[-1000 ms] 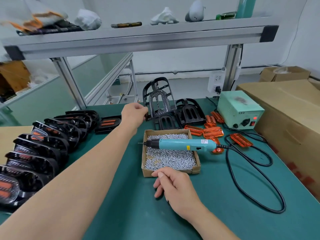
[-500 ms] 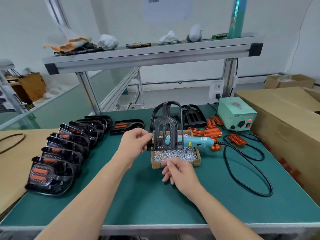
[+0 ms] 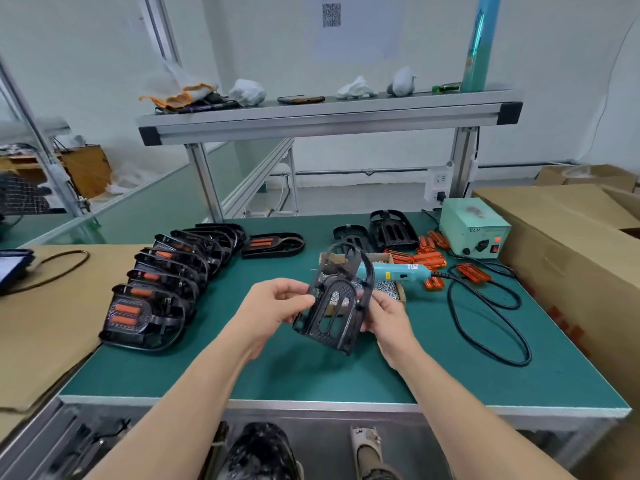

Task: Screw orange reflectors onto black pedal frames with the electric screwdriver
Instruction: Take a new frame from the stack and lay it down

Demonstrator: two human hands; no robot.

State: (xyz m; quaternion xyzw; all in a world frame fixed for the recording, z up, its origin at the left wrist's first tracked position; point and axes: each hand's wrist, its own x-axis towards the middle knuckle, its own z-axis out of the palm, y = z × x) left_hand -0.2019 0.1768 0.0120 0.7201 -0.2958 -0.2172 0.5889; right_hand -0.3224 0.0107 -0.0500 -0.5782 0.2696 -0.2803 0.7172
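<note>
**Bare pedal frame held in 2 hands above the table**

At the far left a dark tablet-like screen (image 3: 14, 268) is cut off at the edge, lying on a flat brown cardboard sheet (image 3: 52, 323). Beside it, on the green-matted table (image 3: 311, 372), a row of glossy black plastic pedal frames with orange reflectors fitted (image 3: 162, 282) overlaps like shingles. Only the nearest shows its full face, a textured plate with 2 orange bars.

The left hand (image 3: 273, 306) pinches the left rim of a bare black plastic pedal frame (image 3: 334, 313). The right hand (image 3: 388, 320) grips its right rim, fingertips hidden behind it. This frame hangs tilted above the table, a slotted arch-shaped plate inside a looped cage. It covers most of the shallow cardboard tray of small silver screws (image 3: 389, 287) and the bit end of the teal electric screwdriver (image 3: 398, 271), which lies across the tray.

Further right, loose translucent orange reflectors (image 3: 431, 259) lie heaped, their number hard to make out, near a pale green metal power box (image 3: 474, 230). A black rubber cable (image 3: 519, 363) loops beside a large brown carton (image 3: 571, 254), cut off at the right.
</note>
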